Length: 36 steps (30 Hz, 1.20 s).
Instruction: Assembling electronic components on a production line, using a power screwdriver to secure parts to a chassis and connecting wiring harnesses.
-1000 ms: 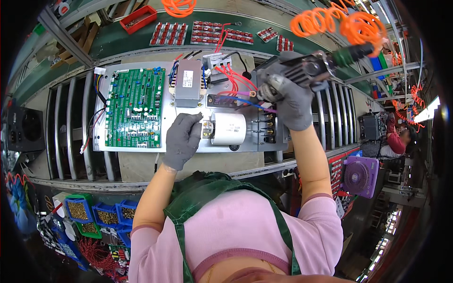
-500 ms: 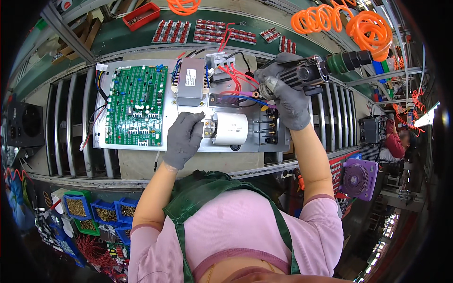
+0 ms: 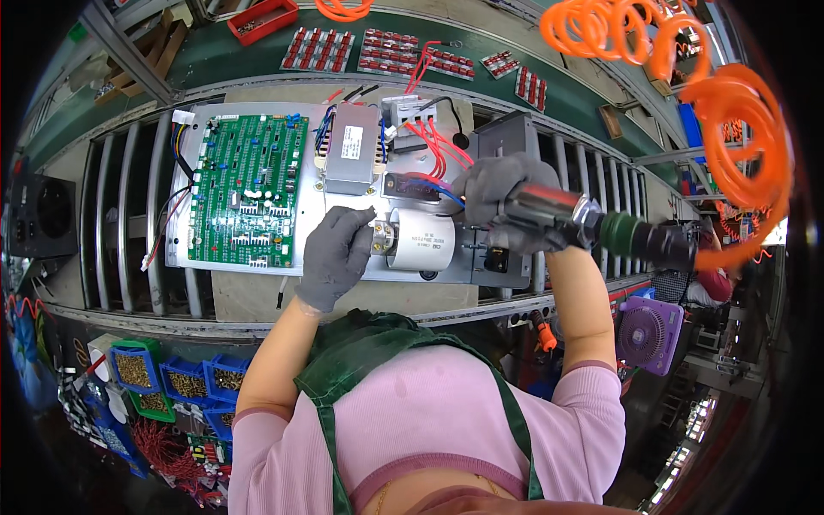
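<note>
From my station I can't see the nose of the power tool (image 3: pixel 549 206): the gloved right hand (image 3: pixel 505 190) wraps over it, and that grip also hides part of the dark terminal block (image 3: pixel 496 260) from me. I can't tell whether the fingers of the left hand (image 3: pixel 335 257) touch the bracket (image 3: pixel 383 239) beside the white cylinder. The orange hose (image 3: pixel 745 256) blurs near the tool, and its upper loops leave my picture at the top edge. A co-worker (image 3: pixel 716 283) is largely covered. The brass-coloured parts (image 3: pixel 183 384) are too small for me to identify.
</note>
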Tool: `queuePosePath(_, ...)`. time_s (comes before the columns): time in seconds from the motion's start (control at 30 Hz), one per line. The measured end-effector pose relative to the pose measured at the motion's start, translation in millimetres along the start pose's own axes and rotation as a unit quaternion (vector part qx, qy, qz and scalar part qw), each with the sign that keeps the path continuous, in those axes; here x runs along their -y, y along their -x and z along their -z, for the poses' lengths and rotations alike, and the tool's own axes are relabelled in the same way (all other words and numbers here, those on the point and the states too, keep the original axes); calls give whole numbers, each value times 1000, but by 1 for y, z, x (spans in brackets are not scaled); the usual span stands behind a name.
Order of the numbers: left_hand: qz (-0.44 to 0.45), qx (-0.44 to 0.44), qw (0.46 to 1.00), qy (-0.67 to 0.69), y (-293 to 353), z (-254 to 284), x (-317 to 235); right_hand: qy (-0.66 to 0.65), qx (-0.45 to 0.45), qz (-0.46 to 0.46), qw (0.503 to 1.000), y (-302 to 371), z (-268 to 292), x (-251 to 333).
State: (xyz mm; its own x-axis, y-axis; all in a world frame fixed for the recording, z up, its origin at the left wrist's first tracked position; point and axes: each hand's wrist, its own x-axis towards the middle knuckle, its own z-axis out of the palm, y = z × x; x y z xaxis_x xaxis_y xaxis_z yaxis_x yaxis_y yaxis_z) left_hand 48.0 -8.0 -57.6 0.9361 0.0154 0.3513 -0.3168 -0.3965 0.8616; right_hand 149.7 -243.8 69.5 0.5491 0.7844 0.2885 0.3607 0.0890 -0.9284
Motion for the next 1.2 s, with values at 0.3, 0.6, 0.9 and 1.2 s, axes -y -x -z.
queuePosePath(0.3,12,6,1000,-13,2,3,-3,-74,-153,-64,983,-6,-2,4)
queuePosePath(0.6,11,14,1000,-16,-1,1,-4,-73,-243,-83,964,-1,-6,-3)
queuePosePath(0.9,-63,-65,996,-12,25,23,-18,7,-288,-88,954,20,-16,-8)
queuePosePath(1.2,169,-356,917,-68,173,150,36,-46,-194,-60,978,27,35,-29)
